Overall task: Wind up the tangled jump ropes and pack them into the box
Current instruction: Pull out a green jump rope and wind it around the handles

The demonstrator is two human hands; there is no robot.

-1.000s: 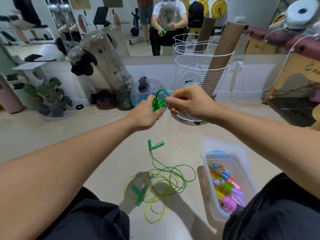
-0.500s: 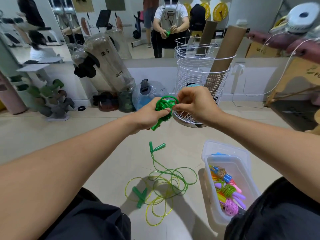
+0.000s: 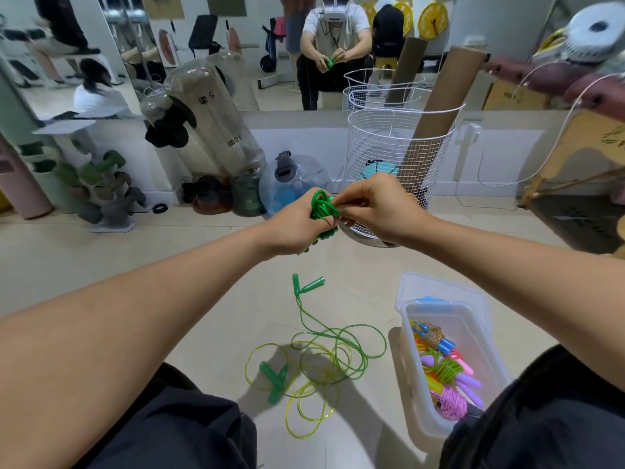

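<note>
Green rope bundle (image 3: 323, 208) sat between both hands, above the floor: left hand (image 3: 292, 231) wrapped round its lower part, right hand (image 3: 378, 211) pinching the top loops. Tightly coiled, glossy.

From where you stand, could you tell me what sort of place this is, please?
Most likely a gym or home workout room: a rack of dumbbells stands by the wall, a large mirror runs behind it reflecting exercise equipment, and jump ropes lie tangled on the floor.

A white wire basket (image 3: 399, 154) holds a cardboard tube (image 3: 436, 106); dumbbells on a rack (image 3: 98, 194) stand well apart
</note>
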